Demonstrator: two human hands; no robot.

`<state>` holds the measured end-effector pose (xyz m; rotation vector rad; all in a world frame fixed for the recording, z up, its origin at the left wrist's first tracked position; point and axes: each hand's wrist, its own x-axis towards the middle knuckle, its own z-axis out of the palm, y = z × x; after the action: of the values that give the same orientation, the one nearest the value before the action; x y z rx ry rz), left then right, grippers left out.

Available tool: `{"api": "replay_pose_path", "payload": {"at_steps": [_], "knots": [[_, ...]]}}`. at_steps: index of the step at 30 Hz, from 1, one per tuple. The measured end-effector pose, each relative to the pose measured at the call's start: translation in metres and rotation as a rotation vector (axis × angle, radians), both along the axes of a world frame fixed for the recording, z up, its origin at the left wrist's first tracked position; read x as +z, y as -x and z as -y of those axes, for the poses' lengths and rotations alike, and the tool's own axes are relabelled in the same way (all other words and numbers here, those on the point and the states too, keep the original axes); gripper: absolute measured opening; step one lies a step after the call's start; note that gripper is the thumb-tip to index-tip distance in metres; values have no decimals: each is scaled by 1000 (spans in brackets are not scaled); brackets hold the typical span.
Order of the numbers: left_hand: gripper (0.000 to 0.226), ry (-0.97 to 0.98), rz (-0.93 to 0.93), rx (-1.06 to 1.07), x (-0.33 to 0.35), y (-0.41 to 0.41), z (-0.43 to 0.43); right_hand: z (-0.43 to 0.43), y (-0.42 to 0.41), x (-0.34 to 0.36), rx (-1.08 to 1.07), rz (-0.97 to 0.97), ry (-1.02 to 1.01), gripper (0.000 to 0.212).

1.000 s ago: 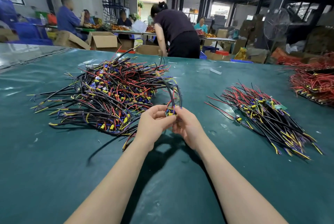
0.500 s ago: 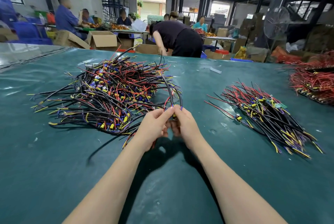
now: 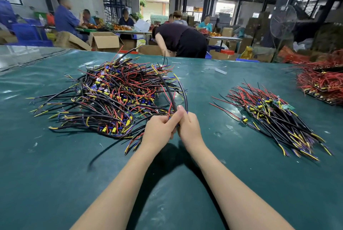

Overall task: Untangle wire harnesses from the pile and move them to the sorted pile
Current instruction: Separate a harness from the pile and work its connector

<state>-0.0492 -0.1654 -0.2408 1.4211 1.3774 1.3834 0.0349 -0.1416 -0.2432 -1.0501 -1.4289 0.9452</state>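
Green-covered worktable [image 3: 55,174] was seen in a busy workshop, with boxes and seated workers behind it; head view only. Tangled pile [image 3: 111,100] was spread across the left half, and the sorted pile [image 3: 274,116] was laid well apart on the right. One harness [image 3: 168,90] was gripped at its near end by both hands. Left hand [image 3: 159,129] was curled round it, thumb up along the black cable. Right hand [image 3: 189,127] was clenched on it just beside, the two hands touching. Far end of the cable was arched back over the pile's right edge; whether it was free of the other wires could not be told.

Risk judged: if it were pulled hard, neighbouring harnesses could be dragged along by hooked connectors or looped strands. Thin leads could be strained at their joints. Grip so near the end could be lost if a snag held.
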Motion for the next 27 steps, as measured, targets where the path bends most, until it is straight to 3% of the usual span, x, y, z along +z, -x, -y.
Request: {"api": "replay_pose_path", "payload": {"at_steps": [11,18,21,25,27], "knots": [[62,-110,28,-70,2,2,-2,3,9,4,129,-420,341,50],[60,-134,16,-73,7,2,3,6,5,9,158,-557,457,32],[51,-93,96,-64,9,3,2,7,5,13,140,-592,487,26],[46,-6,193,-134,10,5,4,4,0,14,151,-724,490,51],[50,8,164,-119,9,7,4,-1,-6,12,35,-575,373,55]]}}
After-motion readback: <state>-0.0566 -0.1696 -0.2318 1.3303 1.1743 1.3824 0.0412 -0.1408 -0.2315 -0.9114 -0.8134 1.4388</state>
